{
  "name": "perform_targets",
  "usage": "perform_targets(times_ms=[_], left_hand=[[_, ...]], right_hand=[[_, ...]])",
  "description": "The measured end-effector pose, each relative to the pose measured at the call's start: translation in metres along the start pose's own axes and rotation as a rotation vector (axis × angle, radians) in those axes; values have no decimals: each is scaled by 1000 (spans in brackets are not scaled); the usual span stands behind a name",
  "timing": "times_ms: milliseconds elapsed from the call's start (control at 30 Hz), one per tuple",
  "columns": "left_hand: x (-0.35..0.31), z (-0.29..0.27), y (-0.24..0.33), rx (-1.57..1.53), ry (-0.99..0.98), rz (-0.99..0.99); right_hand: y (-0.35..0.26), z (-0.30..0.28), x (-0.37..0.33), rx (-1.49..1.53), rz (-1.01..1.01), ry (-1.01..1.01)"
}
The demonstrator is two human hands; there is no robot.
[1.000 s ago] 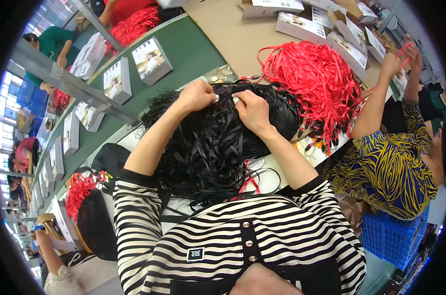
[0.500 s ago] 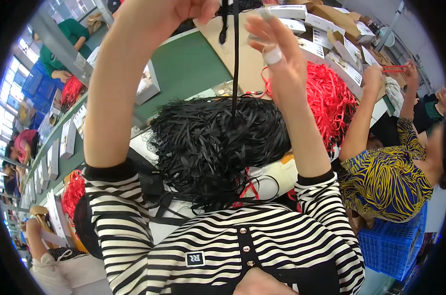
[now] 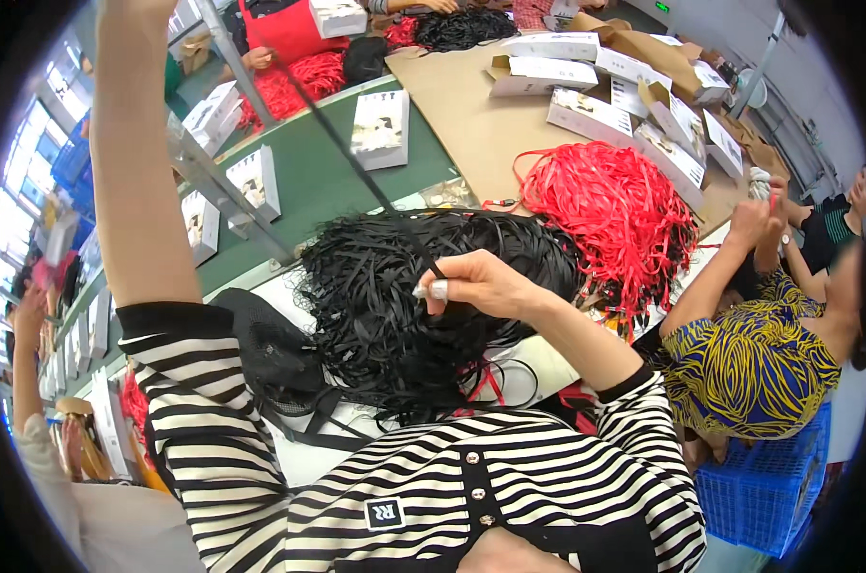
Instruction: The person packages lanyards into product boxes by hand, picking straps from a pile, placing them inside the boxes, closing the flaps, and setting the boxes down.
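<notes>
My right hand [image 3: 485, 286] is closed in a pinch on a thin black strap [image 3: 352, 162], just above a big tangled heap of black straps [image 3: 385, 277]. White tape or a finger cover shows on its fingers. From that pinch the strap runs taut up and to the left, toward the far side; its far end is hard to make out. My left forearm [image 3: 141, 162] stretches up to the top edge, where the hand is cut off from view. A pile of red straps [image 3: 605, 210] lies right of the black heap.
White printed boxes [image 3: 380, 124] stand on the green belt [image 3: 328, 201] and others [image 3: 595, 115] on the brown board at far right. A dark mesh bag [image 3: 270, 344] lies left of the heap. A co-worker in a yellow-patterned top [image 3: 748, 353] sits at right, by blue crates [image 3: 767, 487].
My left arm has swung up and out to the left, its hand leaving view. My right hand has come down from the top to the black heap, and the strap now slants instead of hanging.
</notes>
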State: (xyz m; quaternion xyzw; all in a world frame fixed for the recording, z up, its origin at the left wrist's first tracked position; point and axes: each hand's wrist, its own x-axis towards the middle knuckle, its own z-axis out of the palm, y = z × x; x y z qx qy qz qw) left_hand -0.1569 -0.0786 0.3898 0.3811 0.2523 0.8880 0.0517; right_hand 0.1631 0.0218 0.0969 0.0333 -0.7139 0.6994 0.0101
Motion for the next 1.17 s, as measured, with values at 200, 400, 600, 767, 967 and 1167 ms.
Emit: perform_targets(times_ms=[200,400,600,767,967,1167], left_hand=[[-73,-52,-55,641,-442,-421],[-175,9,-86,449,-625,-795],[-196,20,-96,166,-531,-809],[-206,10,-109,149,-483,-851],[-212,2,-130,128,-396,-846],[-223,5,-152,12,-293,-885]], right_hand=[[-111,-23,-7,-815,-549,374],[-160,-44,15,-403,-401,488],[-123,-53,39,119,-228,267],[-99,-51,41,368,-181,302],[-64,-54,50,489,-175,271],[-45,-62,48,347,110,228]])
